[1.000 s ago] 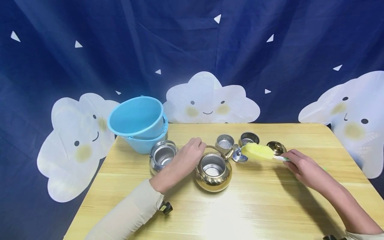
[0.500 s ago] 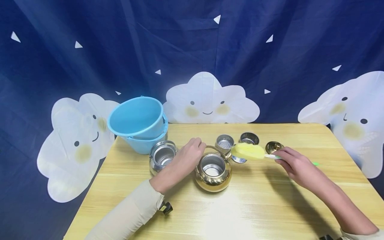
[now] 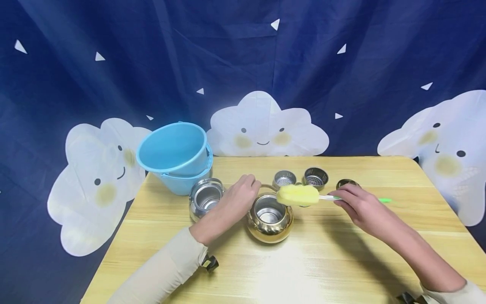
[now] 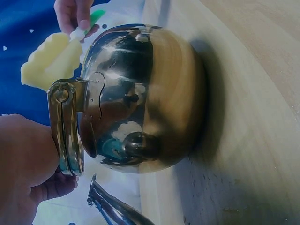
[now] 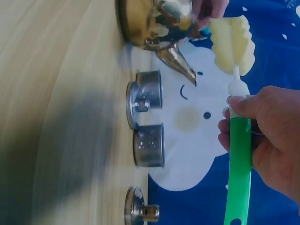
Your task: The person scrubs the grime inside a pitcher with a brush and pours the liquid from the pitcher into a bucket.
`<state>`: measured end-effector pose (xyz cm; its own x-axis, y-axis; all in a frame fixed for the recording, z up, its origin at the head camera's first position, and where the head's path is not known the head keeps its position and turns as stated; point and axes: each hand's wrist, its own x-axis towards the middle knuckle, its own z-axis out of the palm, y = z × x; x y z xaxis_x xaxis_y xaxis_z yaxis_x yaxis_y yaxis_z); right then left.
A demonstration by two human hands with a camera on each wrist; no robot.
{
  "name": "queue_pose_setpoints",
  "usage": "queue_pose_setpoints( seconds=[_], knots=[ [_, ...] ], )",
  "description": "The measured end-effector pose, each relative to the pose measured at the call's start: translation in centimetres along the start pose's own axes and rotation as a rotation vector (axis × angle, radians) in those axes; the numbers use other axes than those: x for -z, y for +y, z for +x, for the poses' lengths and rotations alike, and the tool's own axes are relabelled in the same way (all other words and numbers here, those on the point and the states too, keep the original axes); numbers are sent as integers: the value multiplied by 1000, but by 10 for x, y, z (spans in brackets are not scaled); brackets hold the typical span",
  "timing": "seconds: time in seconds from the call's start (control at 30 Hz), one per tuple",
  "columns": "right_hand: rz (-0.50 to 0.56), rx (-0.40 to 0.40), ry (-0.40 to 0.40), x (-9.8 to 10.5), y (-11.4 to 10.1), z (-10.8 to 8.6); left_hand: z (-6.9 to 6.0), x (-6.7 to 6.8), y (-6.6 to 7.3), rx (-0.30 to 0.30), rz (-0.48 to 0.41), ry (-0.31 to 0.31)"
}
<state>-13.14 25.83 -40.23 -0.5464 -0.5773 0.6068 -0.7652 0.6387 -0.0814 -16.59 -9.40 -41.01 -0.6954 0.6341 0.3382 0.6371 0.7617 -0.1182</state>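
Observation:
My left hand (image 3: 239, 196) grips the raised handle (image 4: 70, 129) of a shiny gold kettle (image 3: 270, 231), which stands upright and lidless on the table. The kettle's steel inside shows in the head view. In my right hand (image 3: 360, 207) is a sponge brush (image 3: 298, 195) with a yellow head and a white and green handle (image 5: 240, 159). Its head hovers level over the right rim of the kettle's mouth, outside the opening. The thumb and fingers curl round the brush handle near its white collar, as the right wrist view shows.
A silver kettle (image 3: 193, 207), lidless, stands left of the gold one. Blue nested buckets (image 3: 179, 184) are behind it. Two perforated steel strainers (image 3: 316, 178) (image 5: 149, 145), a silver lid (image 5: 132, 105) and a gold-knobbed lid (image 5: 135, 206) lie to the right.
My right hand has carried the sponge brush leftward, from beside the gold-knobbed lid to above the gold kettle's rim. The left hand and the kettle have stayed still.

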Motion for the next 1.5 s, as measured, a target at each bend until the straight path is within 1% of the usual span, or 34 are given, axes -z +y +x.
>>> queue_pose_setpoints(
  seconds=[0.2,0.43,0.77,0.83,0.93,1.03,1.1,1.2,1.27,1.37,1.5],
  knots=[
    [-46,30,-45,-1,-8,11,0,0,0,5,-10,-5],
    [-55,65,-71,0,-13,22,0,-1,0,4,-13,-3],
    [-145,157,-70,8,-20,34,-2,0,-1,-2,-1,-4],
    [-162,181,-78,10,-22,37,-2,1,0,-3,-5,-7],
    [-188,205,-117,12,-27,43,-2,0,-1,-2,-10,-6],
    [-248,218,-176,14,-32,48,-2,0,-1,-6,-12,-1],
    [-315,227,-214,16,-36,52,-1,0,-1,-10,-11,3],
    [-417,251,-245,19,-42,59,-1,0,-1,-12,-13,2],
    [-458,272,-245,20,-47,65,-1,0,-1,-11,-16,-1],
    [-488,295,-234,22,-54,76,-1,0,0,-6,-19,-3],
    [-526,306,-236,22,-65,90,0,0,0,-1,-14,-6]
  ],
)
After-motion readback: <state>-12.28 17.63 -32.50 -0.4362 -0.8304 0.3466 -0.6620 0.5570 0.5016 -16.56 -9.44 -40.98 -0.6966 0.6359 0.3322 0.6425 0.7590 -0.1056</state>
